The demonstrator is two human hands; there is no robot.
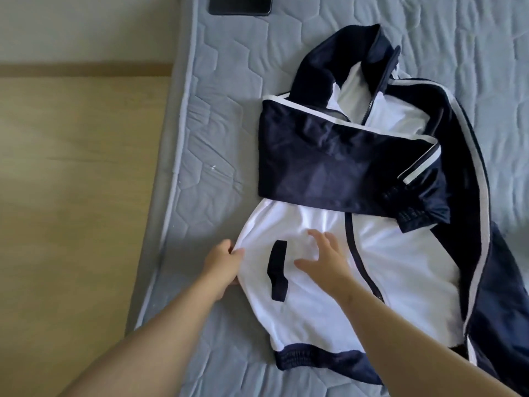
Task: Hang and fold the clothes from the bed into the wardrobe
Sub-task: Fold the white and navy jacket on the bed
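Note:
A navy and white zip-up track jacket lies front up on the grey quilted mattress, collar pointing away from me. Its left sleeve is folded across the chest as a navy band. My left hand pinches the jacket's white left side edge near the mattress border. My right hand lies with spread fingers on the white front panel, beside the dark pocket strip and left of the zip. The other sleeve runs down the right side.
A dark flat device lies at the mattress's far left corner. Wooden floor runs along the left of the bed. The mattress edge passes just left of my left hand.

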